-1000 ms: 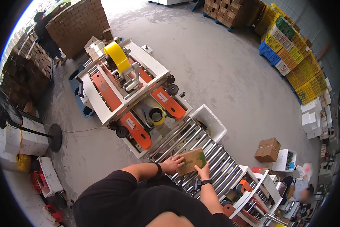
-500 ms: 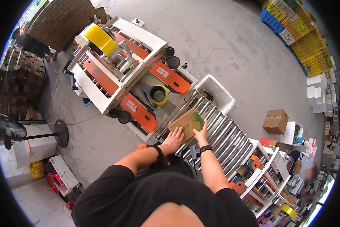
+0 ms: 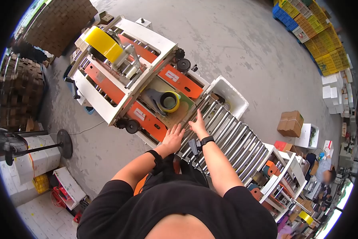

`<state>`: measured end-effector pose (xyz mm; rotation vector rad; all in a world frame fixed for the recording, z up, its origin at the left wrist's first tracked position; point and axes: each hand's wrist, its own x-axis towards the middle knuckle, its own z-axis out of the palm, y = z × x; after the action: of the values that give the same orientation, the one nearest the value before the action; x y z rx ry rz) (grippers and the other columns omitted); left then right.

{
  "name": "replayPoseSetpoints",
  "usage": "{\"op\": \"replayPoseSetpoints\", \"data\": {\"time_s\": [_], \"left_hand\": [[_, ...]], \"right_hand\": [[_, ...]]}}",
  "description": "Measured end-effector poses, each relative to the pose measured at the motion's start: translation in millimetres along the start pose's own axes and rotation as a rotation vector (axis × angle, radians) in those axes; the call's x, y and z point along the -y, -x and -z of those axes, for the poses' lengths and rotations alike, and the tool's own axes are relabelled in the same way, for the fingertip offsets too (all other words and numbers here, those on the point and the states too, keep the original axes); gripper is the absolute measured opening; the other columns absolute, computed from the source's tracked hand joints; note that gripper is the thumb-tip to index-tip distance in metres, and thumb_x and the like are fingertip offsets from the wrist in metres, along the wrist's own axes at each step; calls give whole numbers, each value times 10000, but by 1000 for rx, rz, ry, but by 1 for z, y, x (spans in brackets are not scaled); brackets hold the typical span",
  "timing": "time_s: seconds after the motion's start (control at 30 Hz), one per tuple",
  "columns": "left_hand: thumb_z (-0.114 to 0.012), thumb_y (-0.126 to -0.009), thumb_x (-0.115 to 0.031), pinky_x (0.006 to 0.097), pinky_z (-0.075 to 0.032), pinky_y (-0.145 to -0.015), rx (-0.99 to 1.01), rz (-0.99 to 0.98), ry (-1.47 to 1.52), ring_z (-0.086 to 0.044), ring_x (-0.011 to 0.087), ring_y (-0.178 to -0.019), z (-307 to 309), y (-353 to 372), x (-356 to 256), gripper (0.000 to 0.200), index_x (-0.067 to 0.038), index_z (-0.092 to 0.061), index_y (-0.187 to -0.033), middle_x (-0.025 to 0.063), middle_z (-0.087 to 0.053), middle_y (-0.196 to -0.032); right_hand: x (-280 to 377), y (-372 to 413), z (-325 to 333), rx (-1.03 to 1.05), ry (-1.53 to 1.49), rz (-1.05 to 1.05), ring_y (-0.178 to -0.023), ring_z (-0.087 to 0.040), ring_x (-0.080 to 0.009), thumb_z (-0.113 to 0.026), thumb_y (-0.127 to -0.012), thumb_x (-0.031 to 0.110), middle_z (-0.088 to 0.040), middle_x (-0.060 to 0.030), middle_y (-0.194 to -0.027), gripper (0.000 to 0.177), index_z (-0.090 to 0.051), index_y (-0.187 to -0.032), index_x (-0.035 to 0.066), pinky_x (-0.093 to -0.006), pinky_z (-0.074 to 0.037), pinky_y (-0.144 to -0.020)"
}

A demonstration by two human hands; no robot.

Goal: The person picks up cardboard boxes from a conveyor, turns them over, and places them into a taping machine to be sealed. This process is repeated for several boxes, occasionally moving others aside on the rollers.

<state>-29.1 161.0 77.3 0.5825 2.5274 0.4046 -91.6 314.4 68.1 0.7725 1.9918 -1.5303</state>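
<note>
My left hand (image 3: 173,138) is open and holds nothing, its fingers stretched toward the near end of the roller conveyor (image 3: 237,145). Beside it, my right hand (image 3: 198,125) is open and empty over the rollers, index finger extended. Just beyond both hands, a tape dispenser with a yellow-edged roll (image 3: 170,102) rests between the orange side guides (image 3: 148,120) of a white-framed machine (image 3: 95,96). A tan surface (image 3: 180,115) shows under and beside the dispenser; whether it is a carton I cannot tell.
A large yellow tape roll (image 3: 104,44) tops the machine. Beside the conveyor stands a white foam box (image 3: 237,99). A brown carton (image 3: 290,123) lies farther right, a black fan (image 3: 64,143) stands left, and stacked crates (image 3: 326,44) line the upper right. Another person is at lower right.
The printed carton that lay under both hands is no longer seen on the rollers. Both hands have let go of it; they have shifted up and left, toward the machine. More tan surface shows around the dispenser.
</note>
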Motion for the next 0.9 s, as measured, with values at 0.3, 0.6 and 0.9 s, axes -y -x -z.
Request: {"op": "replayPoseSetpoints", "data": {"time_s": [0.3, 0.6, 0.9], "left_hand": [[-516, -773, -130, 489, -261, -1014, 135, -84, -34, -268, 352, -1279, 1, -7, -19, 467, -51, -442, -1227, 196, -288, -1367], [-597, -725, -156, 502, -325, -928, 376, -119, -117, -375, 353, -1201, -42, 5, -34, 403, -42, -570, -1111, 193, -442, -1229], [-671, -667, -165, 422, -383, -800, 501, -68, -145, -527, 272, -1021, -52, 0, -51, 356, -67, -643, -1009, 129, -583, -1057]], "right_hand": [[-170, 4, 96, -368, 568, 180, -1031, -518, -349, -687, -654, 232, -546, -206, -1095, 615, -471, -1201, 52, -405, -420, -869], [-287, 148, 189, -621, 696, -360, -950, -554, -385, -640, -671, 201, -583, -231, -988, 453, -559, -1078, 16, -430, -442, -838], [-318, 174, 170, -550, 547, -451, -974, -557, -355, -665, -638, 213, -597, -220, -1001, 424, -586, -998, 3, -396, -433, -852]]}}
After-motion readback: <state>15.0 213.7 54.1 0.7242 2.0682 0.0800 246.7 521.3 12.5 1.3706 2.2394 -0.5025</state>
